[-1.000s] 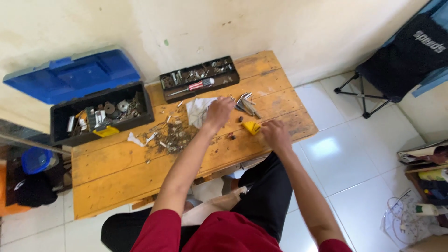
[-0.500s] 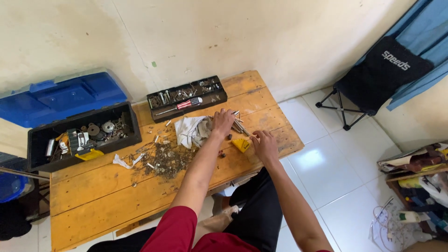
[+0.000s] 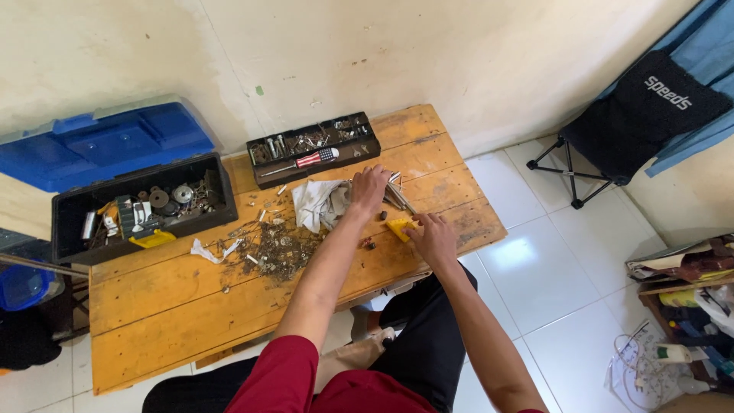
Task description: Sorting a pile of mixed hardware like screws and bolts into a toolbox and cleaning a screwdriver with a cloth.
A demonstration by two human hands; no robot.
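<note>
The left hand (image 3: 369, 189) lies palm-down, fingers curled over the near ends of a bundle of metal hex keys (image 3: 399, 195); whether it actually pinches one cannot be told from above. The right hand (image 3: 433, 237) rests flat on the wooden table (image 3: 176, 306), its fingertips touching a small yellow plastic piece (image 3: 400, 227) without closing round it.

The step in hand looks like sorting loose hardware: picking through the keys and small parts. Any next move would call for a fine fingertip pinch, since the pieces are slim and lie close together.

The hex keys are grey, thin and fanned out, lying at about two o'clock from the left hand. A crumpled white rag (image 3: 319, 205) sits at nine o'clock of that hand, touching it, with a scatter of screws (image 3: 275, 248) beyond.
</note>
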